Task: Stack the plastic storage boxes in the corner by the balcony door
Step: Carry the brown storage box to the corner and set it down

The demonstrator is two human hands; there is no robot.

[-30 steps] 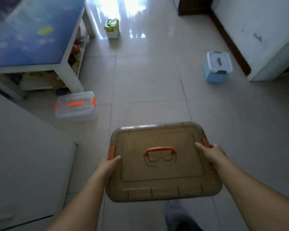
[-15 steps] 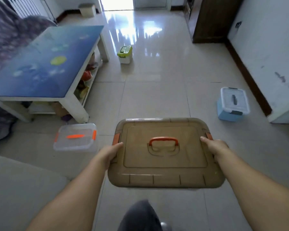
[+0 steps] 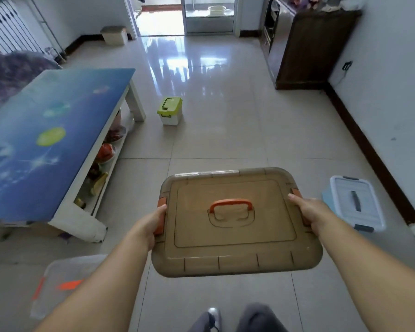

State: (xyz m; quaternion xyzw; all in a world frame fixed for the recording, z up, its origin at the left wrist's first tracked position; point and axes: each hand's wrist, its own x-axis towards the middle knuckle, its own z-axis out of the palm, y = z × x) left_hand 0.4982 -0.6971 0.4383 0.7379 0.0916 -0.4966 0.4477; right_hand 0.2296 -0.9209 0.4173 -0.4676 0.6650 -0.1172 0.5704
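I carry a smoky brown storage box (image 3: 235,226) with an orange handle and orange side clips, lid up, in front of me above the floor. My left hand (image 3: 149,224) grips its left side at the clip and my right hand (image 3: 309,212) grips its right side. A clear box with orange clips (image 3: 60,281) stands on the floor at lower left, partly behind my left arm. A light blue box with a white lid (image 3: 355,202) stands at right. A small white box with a green lid (image 3: 170,110) stands ahead. The balcony door (image 3: 185,15) is at the far end.
A low white table with a blue top (image 3: 46,140) fills the left side, with food and items on its lower shelf. A dark wooden cabinet (image 3: 314,49) stands at the right wall. A beige bin (image 3: 114,34) sits by the door. My feet (image 3: 237,317) show below.
The view has tilted up and moved forward, so the far door and cabinet now show. The floor boxes have slid down the frame. Both hands keep the same hold on the brown box.
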